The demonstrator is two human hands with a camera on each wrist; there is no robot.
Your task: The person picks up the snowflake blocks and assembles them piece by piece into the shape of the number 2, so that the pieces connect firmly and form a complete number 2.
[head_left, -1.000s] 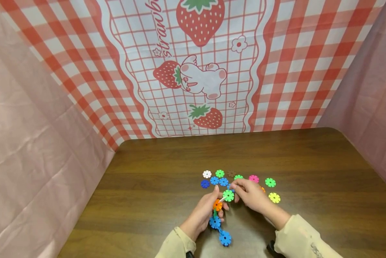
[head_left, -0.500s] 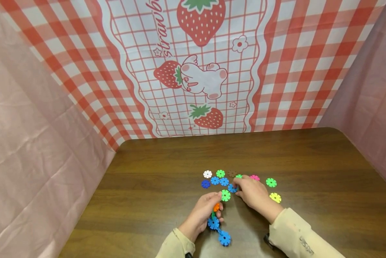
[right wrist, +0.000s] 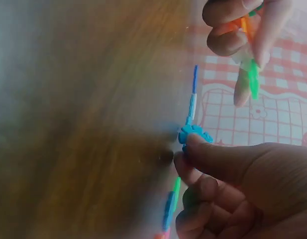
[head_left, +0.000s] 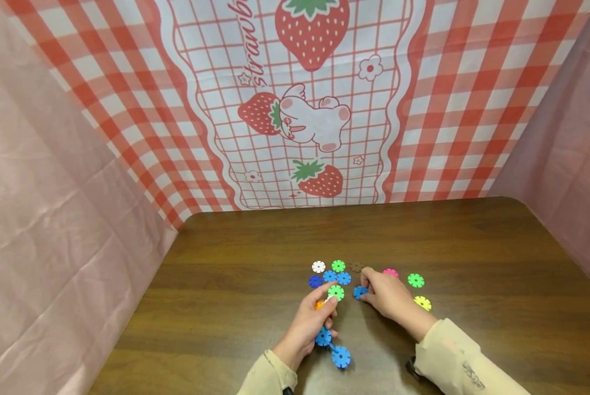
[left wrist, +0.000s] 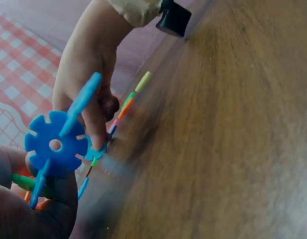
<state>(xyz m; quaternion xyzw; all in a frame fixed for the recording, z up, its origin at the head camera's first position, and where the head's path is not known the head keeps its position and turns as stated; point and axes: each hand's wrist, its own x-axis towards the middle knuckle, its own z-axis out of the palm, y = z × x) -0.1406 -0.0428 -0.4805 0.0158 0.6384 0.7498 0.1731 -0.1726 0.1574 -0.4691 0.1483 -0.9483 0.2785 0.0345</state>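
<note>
My left hand grips a chain of slotted plastic discs. Its green disc sticks out by the thumb, and an orange disc is partly covered by the fingers. Two blue discs, one upper and one lower, hang below the palm. The left wrist view shows a blue chain disc up close, with other discs slotted into it. Between thumb and fingertips, my right hand pinches a single blue disc, seen tilted in the right wrist view. That disc is apart from the chain.
Loose discs lie on the brown wooden table: white, dark blue, brown, pink, yellow, and several green and blue ones. A checkered strawberry cloth hangs behind the table's far edge.
My right hand has taken hold of the blue disc and tilted it up from the table. My left hand has shifted its grip, and the chain's green end has moved left and slightly up.
</note>
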